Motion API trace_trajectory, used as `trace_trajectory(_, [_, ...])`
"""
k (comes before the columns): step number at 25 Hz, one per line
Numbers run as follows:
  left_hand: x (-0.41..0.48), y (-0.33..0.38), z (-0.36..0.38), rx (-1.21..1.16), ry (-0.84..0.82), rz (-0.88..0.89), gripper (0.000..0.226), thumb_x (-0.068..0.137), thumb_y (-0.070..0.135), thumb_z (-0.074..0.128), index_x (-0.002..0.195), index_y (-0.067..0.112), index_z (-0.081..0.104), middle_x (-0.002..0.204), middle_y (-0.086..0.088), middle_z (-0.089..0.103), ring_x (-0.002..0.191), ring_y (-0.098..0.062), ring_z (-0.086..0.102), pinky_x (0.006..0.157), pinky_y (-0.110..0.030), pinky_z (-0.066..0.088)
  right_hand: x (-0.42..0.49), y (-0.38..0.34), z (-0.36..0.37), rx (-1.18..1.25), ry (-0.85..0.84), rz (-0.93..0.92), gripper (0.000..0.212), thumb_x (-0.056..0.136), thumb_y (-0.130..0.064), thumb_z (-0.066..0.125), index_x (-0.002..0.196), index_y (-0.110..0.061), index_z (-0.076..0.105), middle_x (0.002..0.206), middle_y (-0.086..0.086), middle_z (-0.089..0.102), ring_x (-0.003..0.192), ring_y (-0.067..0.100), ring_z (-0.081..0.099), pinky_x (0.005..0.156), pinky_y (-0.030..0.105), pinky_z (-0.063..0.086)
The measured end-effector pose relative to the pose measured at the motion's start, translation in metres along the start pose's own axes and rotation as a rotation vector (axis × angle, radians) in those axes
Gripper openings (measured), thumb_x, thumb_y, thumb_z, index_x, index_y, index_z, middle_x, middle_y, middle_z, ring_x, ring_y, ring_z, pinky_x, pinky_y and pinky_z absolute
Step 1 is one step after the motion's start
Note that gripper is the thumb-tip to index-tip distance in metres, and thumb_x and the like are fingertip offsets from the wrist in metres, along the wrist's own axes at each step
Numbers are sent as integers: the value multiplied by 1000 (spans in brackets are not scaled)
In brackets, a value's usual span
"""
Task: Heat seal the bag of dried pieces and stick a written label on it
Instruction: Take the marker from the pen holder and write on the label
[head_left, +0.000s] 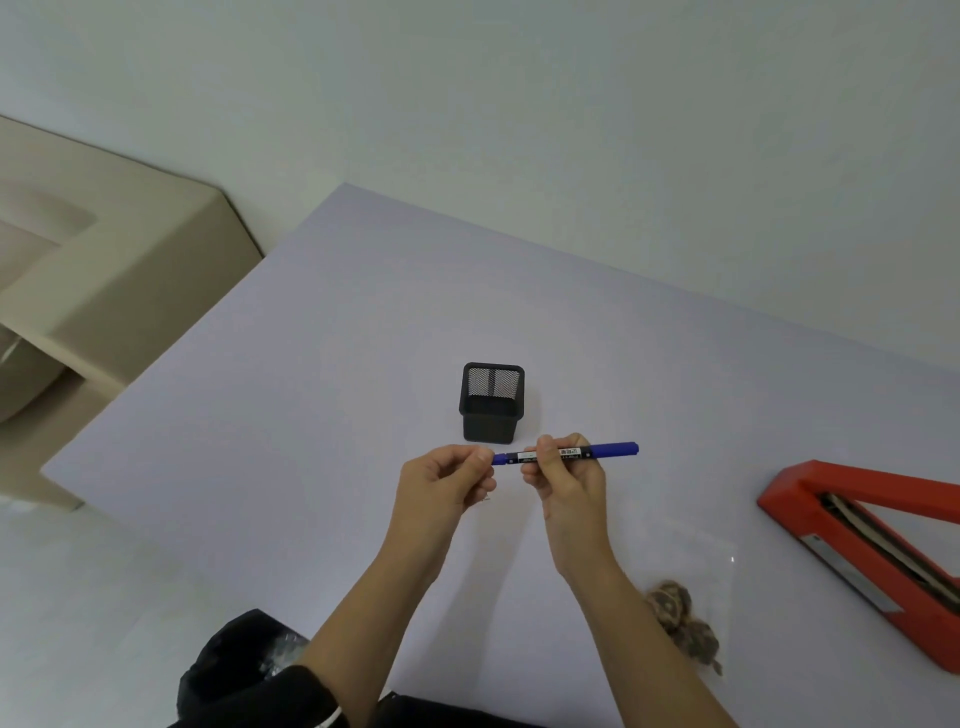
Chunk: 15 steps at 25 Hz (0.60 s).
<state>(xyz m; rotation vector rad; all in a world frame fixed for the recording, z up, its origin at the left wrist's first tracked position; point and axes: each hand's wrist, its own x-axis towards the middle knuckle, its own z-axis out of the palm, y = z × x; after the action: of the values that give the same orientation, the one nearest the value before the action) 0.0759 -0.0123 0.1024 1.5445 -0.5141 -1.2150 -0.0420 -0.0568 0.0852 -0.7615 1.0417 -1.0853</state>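
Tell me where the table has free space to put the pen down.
Bare table lies left of the pen holder and behind it. The right side is crowded: bag of dried pieces and red heat sealer.

The only printed matter in view is a white label strip on the barrel of the blue marker (566, 453), which lies crosswise between the two hands. The strip carries small dark characters and a few dark blocks, but they are too small and blurred to read, and the fingers of the right hand (563, 475) cover its middle part. No legible text, brand, number or sign shows on any other surface.
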Motion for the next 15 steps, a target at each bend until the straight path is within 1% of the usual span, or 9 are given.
trace_trajectory(3, [0,2,1,-33,-15,-13,13,88,14,61,85,7,72,57,1,63,54,-8,57,56,-15,50,-2,2,3,-8,5,-29,20,90,-8,53,72,-13,50,62,-3,59,56,7,59,60,17,53])
trace_trajectory(6, [1,2,2,-23,-40,-17,14,88,15,61,85,6,72,58,0,63,53,-8,57,57,-17,50,-1,-3,-1,2,-32,-18,19,91,-8,52,73,-13,48,61,-6,62,56,7,58,59,17,51])
trace_trajectory(8, [5,4,3,10,-52,-13,14,88,18,61,85,9,72,60,1,64,55,-7,58,60,-17,52,5,-14,-3,-66,-88,8,14,91,-12,52,77,-15,49,70,-5,65,58,7,59,59,18,50])
trace_trajectory(9, [10,6,4,5,-57,-13,14,88,18,61,84,10,71,60,1,65,57,-7,59,61,-16,52,11,-19,-4,-83,-83,9,10,92,-15,51,82,-17,49,78,-3,63,58,5,60,57,17,49])
trace_trajectory(10, [16,9,4,-5,-68,-9,13,89,18,60,84,11,70,62,1,65,59,-9,59,62,-16,52,19,-25,-5,-55,-42,-5,9,94,-18,48,85,-19,48,84,-1,60,56,4,59,55,16,49])
trace_trajectory(11, [24,11,4,-6,-83,2,13,89,18,59,85,12,70,64,0,65,61,-10,60,64,-17,52,29,-31,-5,-5,9,-35,11,96,-19,44,86,-20,46,86,1,57,55,3,59,54,15,49])
trace_trajectory(12, [33,13,4,18,-91,19,13,90,20,58,86,14,69,69,-1,66,64,-11,61,67,-19,52,40,-37,-4,-13,47,-94,13,97,-18,41,85,-21,44,86,1,56,54,2,59,56,15,50])
trace_trajectory(13, [42,16,5,75,-83,44,13,91,22,56,89,17,69,76,-3,68,66,-13,62,70,-21,52,50,-42,-1,-109,59,-168,13,98,-18,40,86,-22,43,85,1,57,58,2,60,61,16,51])
trace_trajectory(15, [66,19,3,305,-4,124,18,93,25,51,103,21,65,97,-6,69,76,-16,65,77,-25,51,71,-44,7,-463,41,-304,5,97,-19,44,94,-23,43,87,1,61,70,8,63,71,21,50])
